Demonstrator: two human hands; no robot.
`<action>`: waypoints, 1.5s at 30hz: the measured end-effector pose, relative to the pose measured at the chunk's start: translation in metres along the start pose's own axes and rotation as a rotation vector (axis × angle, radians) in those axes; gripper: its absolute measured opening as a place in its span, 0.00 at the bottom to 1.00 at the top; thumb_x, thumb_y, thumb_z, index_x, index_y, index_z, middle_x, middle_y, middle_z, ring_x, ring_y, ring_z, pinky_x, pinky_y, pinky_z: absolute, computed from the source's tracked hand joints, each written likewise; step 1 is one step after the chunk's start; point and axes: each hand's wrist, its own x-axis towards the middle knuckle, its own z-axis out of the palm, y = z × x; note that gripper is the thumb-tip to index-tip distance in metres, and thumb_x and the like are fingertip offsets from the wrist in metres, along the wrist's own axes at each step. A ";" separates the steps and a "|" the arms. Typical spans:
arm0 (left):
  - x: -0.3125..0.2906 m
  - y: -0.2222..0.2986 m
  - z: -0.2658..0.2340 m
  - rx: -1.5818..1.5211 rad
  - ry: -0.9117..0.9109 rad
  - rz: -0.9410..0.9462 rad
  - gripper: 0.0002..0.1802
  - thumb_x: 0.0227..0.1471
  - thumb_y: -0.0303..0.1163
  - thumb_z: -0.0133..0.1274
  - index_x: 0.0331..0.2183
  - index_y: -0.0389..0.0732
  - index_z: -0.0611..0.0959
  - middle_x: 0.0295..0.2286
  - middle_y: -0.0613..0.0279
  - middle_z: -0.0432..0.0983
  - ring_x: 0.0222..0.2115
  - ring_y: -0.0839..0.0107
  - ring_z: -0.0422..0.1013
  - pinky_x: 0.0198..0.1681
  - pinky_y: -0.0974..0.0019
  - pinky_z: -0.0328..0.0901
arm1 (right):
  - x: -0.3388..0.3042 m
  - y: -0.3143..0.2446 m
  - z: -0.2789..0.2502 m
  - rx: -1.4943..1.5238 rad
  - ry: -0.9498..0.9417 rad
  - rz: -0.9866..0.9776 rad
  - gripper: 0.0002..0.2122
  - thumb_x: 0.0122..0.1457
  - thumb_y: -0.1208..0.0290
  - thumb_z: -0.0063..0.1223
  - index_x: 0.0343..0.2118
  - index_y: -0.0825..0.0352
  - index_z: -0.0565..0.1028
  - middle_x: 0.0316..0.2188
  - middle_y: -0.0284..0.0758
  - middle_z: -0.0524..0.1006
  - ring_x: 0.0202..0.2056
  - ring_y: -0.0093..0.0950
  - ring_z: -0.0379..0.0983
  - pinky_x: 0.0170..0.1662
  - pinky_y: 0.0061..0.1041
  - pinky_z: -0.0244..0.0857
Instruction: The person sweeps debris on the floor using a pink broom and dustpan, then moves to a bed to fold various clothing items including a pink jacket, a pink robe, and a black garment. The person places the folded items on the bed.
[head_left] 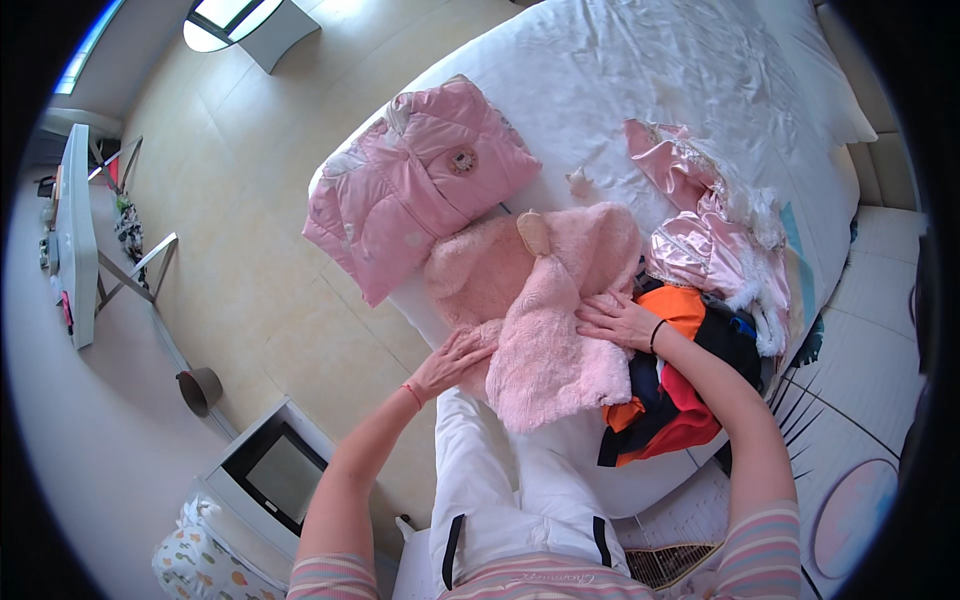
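A pink plush garment (pixel 545 330) lies at the near edge of the bed, its upper part spread and a narrower piece folded down over the front. A tan ear-shaped patch (pixel 534 233) shows near its top. My left hand (pixel 455 362) rests on the garment's left side, fingers stretched and open. On its right side my right hand (pixel 617 320) lies flat, fingers extended, pressing on the fluffy fabric. Both palms are hidden. Just beyond, to the left, sits a folded pink puffer jacket (pixel 420 185) with a round badge.
Shiny pink satin clothing with white fur trim (pixel 700 250) is heaped right of the plush garment. Nearer is a pile of orange, red and black clothes (pixel 675 390). White sheets (pixel 590 90) cover the bed. A bin (pixel 199 390) and a white cabinet (pixel 265 465) stand at left.
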 end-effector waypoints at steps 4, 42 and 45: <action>0.014 -0.003 -0.007 -0.185 0.046 0.040 0.27 0.51 0.30 0.44 0.55 0.49 0.68 0.59 0.71 0.55 0.60 0.62 0.53 0.66 0.50 0.43 | 0.002 0.006 -0.011 0.108 0.006 -0.013 0.29 0.51 0.61 0.50 0.59 0.50 0.62 0.63 0.31 0.57 0.63 0.35 0.52 0.62 0.49 0.47; 0.079 -0.054 -0.092 -1.657 0.245 -0.683 0.28 0.59 0.39 0.49 0.57 0.38 0.66 0.52 0.60 0.66 0.53 0.72 0.61 0.57 0.68 0.55 | 0.012 -0.030 -0.070 1.586 0.870 0.777 0.38 0.48 0.65 0.67 0.59 0.68 0.58 0.55 0.36 0.65 0.56 0.27 0.60 0.60 0.28 0.54; 0.081 -0.030 -0.117 -1.475 -0.034 -0.649 0.22 0.57 0.38 0.51 0.50 0.36 0.74 0.44 0.63 0.73 0.46 0.74 0.66 0.52 0.67 0.61 | -0.003 -0.024 -0.040 1.648 0.851 0.886 0.29 0.49 0.73 0.65 0.53 0.68 0.65 0.48 0.33 0.71 0.50 0.24 0.66 0.55 0.25 0.60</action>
